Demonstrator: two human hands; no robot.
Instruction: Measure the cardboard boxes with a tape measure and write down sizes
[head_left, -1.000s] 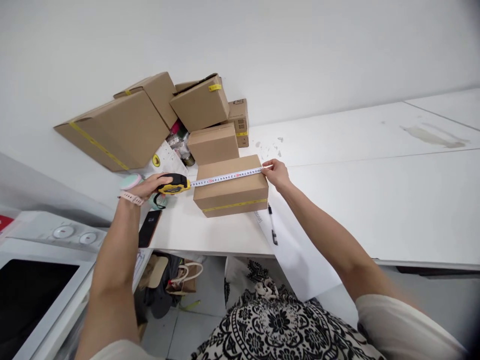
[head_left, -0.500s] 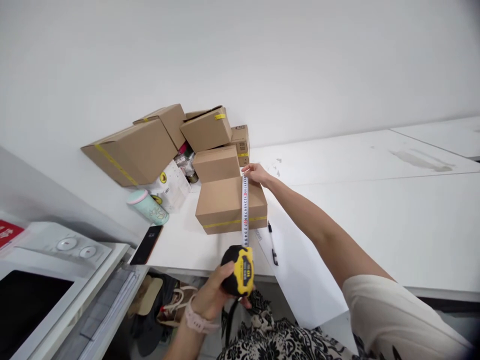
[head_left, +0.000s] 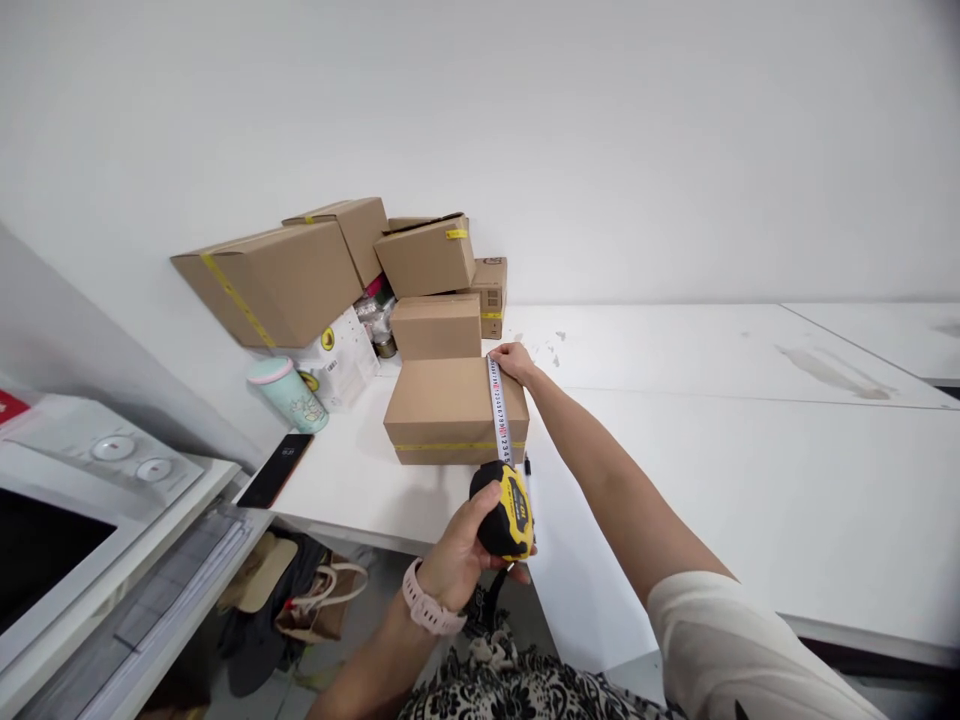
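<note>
A yellow and black tape measure (head_left: 517,515) is gripped in my left hand (head_left: 465,550), in front of the table edge. Its white blade (head_left: 498,405) runs out across the top of a brown cardboard box (head_left: 442,395) with yellow tape along its front. At the far top edge of that box, my right hand (head_left: 513,362) pinches the blade's end, fingers closed. Partly hidden behind the tape measure, a black pen (head_left: 527,466) lies beside the box on a white paper sheet (head_left: 585,560).
Several cardboard boxes (head_left: 277,280) are stacked at the back left against the wall. A mint tumbler (head_left: 291,392) and a phone (head_left: 276,470) sit on the table's left end. A white microwave (head_left: 97,500) stands at far left, with bags (head_left: 322,600) below.
My left hand has moved the tape measure right and closer to the box, so less blade is out. The blade now slants. My right hand stays at the box's far edge.
</note>
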